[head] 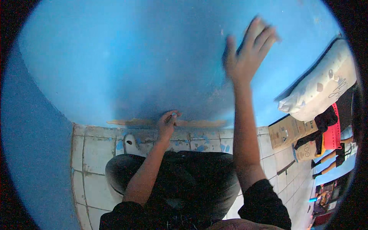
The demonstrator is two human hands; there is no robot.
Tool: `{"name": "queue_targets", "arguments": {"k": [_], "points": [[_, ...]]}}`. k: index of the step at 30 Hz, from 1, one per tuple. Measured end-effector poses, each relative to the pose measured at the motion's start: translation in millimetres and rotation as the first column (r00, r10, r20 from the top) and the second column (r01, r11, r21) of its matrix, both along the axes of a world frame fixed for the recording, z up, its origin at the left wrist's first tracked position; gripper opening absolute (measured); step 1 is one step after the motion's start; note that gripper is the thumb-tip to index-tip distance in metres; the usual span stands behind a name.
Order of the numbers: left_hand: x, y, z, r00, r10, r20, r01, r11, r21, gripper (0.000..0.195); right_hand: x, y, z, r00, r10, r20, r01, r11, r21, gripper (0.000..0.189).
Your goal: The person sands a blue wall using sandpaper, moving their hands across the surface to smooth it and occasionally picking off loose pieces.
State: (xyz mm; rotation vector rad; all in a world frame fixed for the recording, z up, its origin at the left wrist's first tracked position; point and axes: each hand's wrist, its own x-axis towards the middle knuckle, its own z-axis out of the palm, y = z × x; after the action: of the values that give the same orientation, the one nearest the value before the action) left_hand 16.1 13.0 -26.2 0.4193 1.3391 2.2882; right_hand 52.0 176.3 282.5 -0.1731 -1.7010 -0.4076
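Note:
A blue painted wall [178, 66] rises before me. My right hand [248, 54], blurred, is at the wall high on the right with fingers spread and nothing seen in it. Low down, at the foot of the wall, my left hand [168, 125] has its fingers curled around a small pale piece [174, 114], too small to name. Beside that hand runs a tan bare strip [201, 123] where the blue coat is gone, just above the floor. Blue paint flakes [200, 147] lie scattered on the white floor tiles [96, 152] below.
A white stained sack [322, 80] leans against the wall at right. Beneath it are cardboard boxes [290, 130], a red plastic crate [333, 129] and dark cloth [326, 118]. Another person's legs [327, 161] show farther right. A side wall [37, 138] meets this one at left.

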Motion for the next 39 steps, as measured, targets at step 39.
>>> {"name": "queue_targets", "arguments": {"k": [39], "points": [[-3, -16, 24, 0.996, 0.071, -0.052, -0.079, 0.985, -0.156, 0.018, 13, 7, -17, 0.999, -0.011, 0.036, 0.014, 0.995, -0.104, 0.068]]}}
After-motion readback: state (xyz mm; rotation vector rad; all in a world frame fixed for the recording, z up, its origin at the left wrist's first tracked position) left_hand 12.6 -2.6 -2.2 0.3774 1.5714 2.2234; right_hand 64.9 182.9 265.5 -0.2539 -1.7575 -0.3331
